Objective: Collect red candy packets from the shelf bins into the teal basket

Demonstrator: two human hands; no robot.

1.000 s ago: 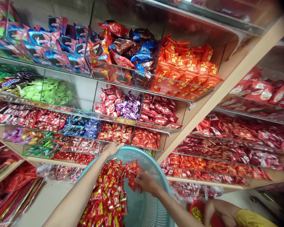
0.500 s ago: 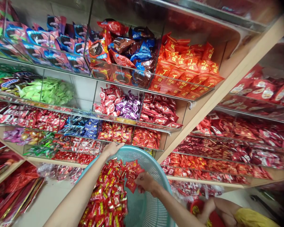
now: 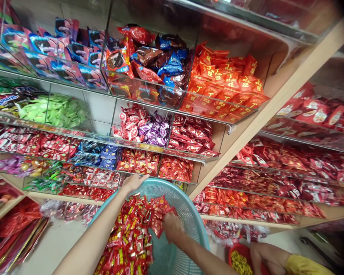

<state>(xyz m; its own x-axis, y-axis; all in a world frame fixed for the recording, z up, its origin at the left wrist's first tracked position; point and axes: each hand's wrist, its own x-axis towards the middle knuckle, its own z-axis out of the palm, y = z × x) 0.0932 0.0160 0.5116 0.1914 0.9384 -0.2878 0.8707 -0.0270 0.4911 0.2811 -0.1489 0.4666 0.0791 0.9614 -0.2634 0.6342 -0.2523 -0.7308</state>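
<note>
A teal plastic basket (image 3: 201, 229) is filled on its left side with small red and yellow wrapped candies (image 3: 129, 236). My left hand (image 3: 134, 182) is closed over the basket's far rim. Inside the basket, my right hand (image 3: 172, 226) has its fingers curled against flat red packets (image 3: 157, 214), which lie beside the candies. The right fingertips are partly hidden by the packets and the hand itself. Bare teal floor of the basket shows below the right hand.
Shelves of wrapped sweets stand ahead, with orange packets (image 3: 223, 84), green ones (image 3: 54, 110) and a wooden post (image 3: 235, 126). At the lower right, another person's bare limb and yellow clothing (image 3: 306, 265) are beside a red container of yellow sweets (image 3: 240, 263).
My right hand has shifted slightly down over the red packets. The red container at the lower right shows more of its yellow contents. My left hand stays on the rim.
</note>
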